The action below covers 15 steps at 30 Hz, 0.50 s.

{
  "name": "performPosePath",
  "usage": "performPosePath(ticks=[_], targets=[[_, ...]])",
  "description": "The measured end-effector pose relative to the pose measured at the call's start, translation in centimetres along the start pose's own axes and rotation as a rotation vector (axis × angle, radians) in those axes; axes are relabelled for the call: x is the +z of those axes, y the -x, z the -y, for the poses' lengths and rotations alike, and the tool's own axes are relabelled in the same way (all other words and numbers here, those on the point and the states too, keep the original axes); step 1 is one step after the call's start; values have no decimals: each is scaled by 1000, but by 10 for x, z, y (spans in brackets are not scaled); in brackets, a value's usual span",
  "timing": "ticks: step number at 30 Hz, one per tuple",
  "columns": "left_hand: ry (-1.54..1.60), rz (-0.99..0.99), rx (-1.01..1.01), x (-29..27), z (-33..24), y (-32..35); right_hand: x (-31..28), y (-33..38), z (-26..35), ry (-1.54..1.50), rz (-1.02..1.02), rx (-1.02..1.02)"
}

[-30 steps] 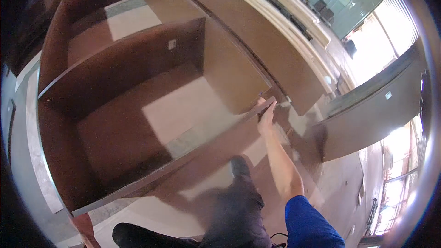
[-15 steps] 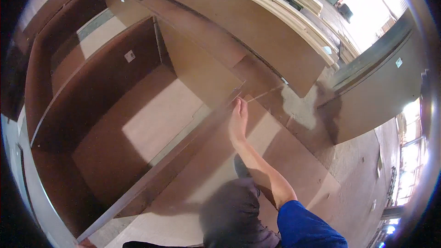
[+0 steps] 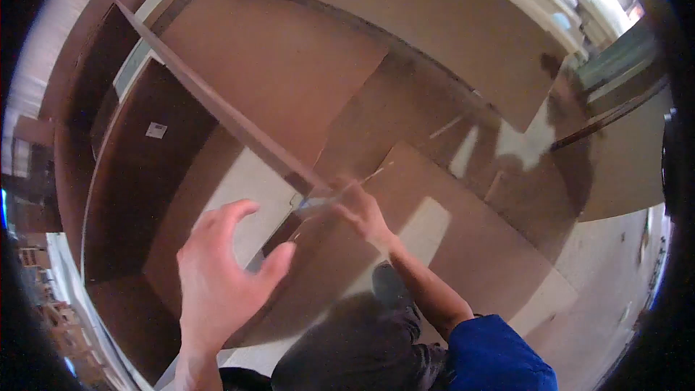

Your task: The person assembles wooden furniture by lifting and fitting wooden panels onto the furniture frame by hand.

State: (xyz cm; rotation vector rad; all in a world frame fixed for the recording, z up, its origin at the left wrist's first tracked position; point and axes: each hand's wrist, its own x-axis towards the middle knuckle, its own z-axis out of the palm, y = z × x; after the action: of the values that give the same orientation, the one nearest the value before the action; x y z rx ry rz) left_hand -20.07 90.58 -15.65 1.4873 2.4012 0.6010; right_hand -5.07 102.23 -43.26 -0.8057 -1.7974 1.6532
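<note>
Right hand is out ahead at the near end of the upright divider panel, fingers closed around a thin pale strip that runs along the panel's edge; the strip is motion-blurred, so what it is made of I cannot tell. Left hand hangs in the foreground, wide open with fingers spread and thumb out, holding nothing and touching nothing, just short of the same panel end. The strip sits right where the divider meets the front rim of the brown cabinet carcass, which lies open-face-up on the floor. By the look of it the strip is light and bendy, likely to flop or kink if gripped at one end only, so a pinch close to the panel edge seems the safer hold. The divider itself reads as stiff board, thin, hard-edged and probably heavy for its size; it wants holding by the edge faces, not the corner. Around it: a big flat brown board under the right forearm, more boards stacked beyond, a small white label inside the compartment. The person's own dark-trousered knee crowds in below, and the divider stands between the two hands.
</note>
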Motion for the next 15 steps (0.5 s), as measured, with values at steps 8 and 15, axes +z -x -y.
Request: performPosePath(ticks=[8,15], targets=[[-239,360,-332,49,-28,-43,7,-29,-25,189,-45,-123],[-251,349,-276,54,-20,-34,3,-49,6,288,198,-356]])
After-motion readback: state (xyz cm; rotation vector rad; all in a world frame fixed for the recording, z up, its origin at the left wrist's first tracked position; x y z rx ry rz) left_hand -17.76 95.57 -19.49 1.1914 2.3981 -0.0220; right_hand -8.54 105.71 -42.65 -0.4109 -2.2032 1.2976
